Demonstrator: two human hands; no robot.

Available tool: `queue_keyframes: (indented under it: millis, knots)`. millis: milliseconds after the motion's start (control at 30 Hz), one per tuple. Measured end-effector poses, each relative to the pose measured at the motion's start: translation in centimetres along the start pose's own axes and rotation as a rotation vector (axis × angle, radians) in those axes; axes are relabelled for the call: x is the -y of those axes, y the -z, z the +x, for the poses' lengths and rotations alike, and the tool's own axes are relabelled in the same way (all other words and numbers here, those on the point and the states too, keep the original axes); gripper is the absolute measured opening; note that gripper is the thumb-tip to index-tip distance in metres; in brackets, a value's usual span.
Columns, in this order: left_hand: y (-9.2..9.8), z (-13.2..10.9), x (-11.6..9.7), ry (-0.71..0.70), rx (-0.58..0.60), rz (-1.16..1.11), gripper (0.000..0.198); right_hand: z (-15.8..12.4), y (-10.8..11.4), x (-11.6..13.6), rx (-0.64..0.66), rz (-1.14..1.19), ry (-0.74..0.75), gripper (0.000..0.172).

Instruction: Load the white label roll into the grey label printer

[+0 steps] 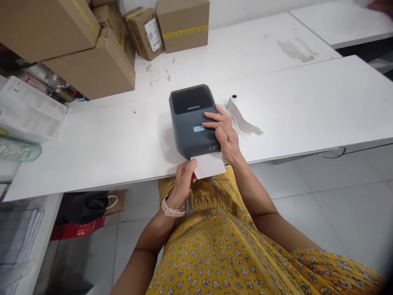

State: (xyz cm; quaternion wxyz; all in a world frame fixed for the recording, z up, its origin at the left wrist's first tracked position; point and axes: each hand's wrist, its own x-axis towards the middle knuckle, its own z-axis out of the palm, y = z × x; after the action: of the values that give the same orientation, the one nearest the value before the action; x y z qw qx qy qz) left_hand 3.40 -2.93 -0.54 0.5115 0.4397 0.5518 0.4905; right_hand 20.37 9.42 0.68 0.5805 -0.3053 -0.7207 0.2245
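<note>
A dark grey label printer (187,133) with a black glossy window stands near the table's front edge. From its front slot hangs a white strip of paper (211,166), which reaches past the edge. My left hand (184,176) pinches the left side of this strip between thumb and fingers. Resting on the printer's right side is my right hand (225,133), its fingers stretched over the top beside a light blue button (199,128). To the right lies a small paper roll (233,100) with a loose torn tail.
Cardboard boxes (184,24) with yellow tape stand at the back and are stacked at the left (92,69). A white carton (30,108) and a green patterned packet (20,149) sit at the left end. The white table (301,102) stretches right.
</note>
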Motion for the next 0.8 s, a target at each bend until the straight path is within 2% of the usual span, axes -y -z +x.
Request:
queue_keyframes:
  millis: [67, 133, 267, 400, 500, 600, 800]
  knots:
    - [-0.5, 0.7, -0.4, 0.094, 0.013, -0.063, 0.059, 0.0, 0.0, 0.1, 0.002, -0.015, 0.005, 0.043]
    - [-1.0, 1.2, -0.4, 0.131, 0.020, -0.114, 0.056, 0.0, 0.0, 0.1, 0.011, -0.033, 0.007, 0.043]
    - [-1.4, 1.0, 0.1, 0.139, 0.031, -0.160, 0.056, -0.1, 0.1, 0.3, 0.018, -0.080, -0.019, 0.046]
    - [-1.2, 0.7, 0.3, 0.121, 0.044, -0.069, 0.064, 0.1, 0.6, 0.8, 0.085, -0.199, -0.020, 0.046]
    - [-0.7, 0.4, -0.2, 0.035, 0.050, 0.030, 0.065, 0.6, 1.5, 1.5, 0.176, -0.356, 0.059, 0.041]
    - [0.2, 0.2, -0.6, -0.126, 0.006, 0.081, 0.064, 1.5, 2.2, 2.4, 0.252, -0.477, 0.163, 0.037]
    - [2.8, 1.8, -1.1, -0.401, -0.273, 0.033, 0.051, 3.0, 1.8, 3.6, 0.316, -0.654, 0.307, 0.035]
